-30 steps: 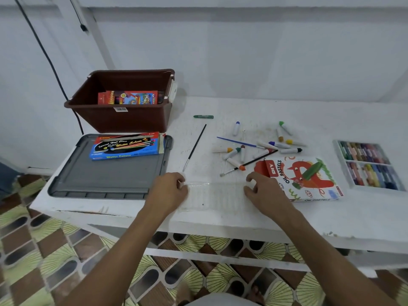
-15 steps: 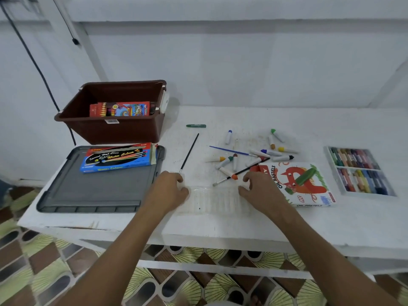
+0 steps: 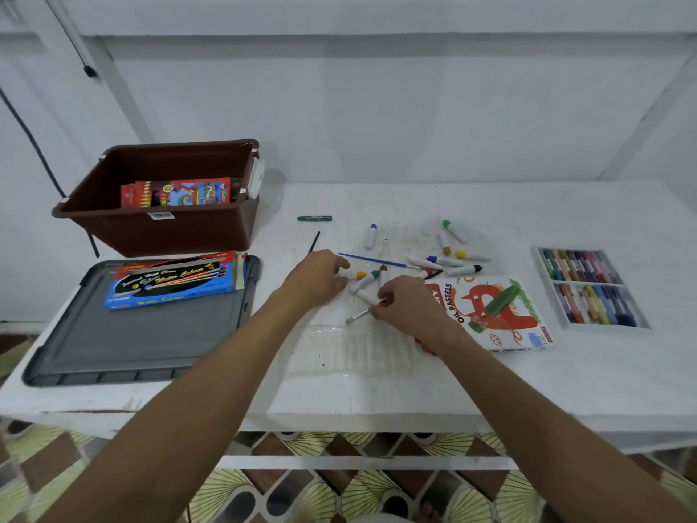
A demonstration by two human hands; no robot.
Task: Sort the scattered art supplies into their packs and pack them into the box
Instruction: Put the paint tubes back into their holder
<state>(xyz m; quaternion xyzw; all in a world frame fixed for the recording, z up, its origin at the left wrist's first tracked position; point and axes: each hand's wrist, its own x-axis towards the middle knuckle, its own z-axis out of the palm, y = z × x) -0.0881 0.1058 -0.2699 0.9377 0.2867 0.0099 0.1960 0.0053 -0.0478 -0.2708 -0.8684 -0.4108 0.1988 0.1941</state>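
Note:
Several small paint tubes [image 3: 449,261] lie scattered at the middle of the white table [image 3: 565,371], among them a blue brush [image 3: 377,261] and a black brush [image 3: 313,241]. My left hand [image 3: 320,275] closes its thumb and fingers round the body of a yellow-capped tube [image 3: 358,275]. My right hand [image 3: 407,307] pinches a white tube with an orange cap [image 3: 367,296], just above a brush tip [image 3: 356,317]. A clear plastic tube tray [image 3: 350,352] lies near the front edge under both wrists. The brown box [image 3: 162,232] at the back left holds a crayon pack [image 3: 177,192].
A blue water colour pack [image 3: 173,283] rests on the grey lid [image 3: 132,334] at the left. An oil pastels carton [image 3: 490,311] lies beside my right hand, with the open pastel tray [image 3: 588,288] further right. A green crayon [image 3: 314,218] lies behind the tubes.
Both hands left the clear tray's upper corners and moved forward into the tube pile. The left took hold of the yellow-capped tube, the right the orange-capped one.

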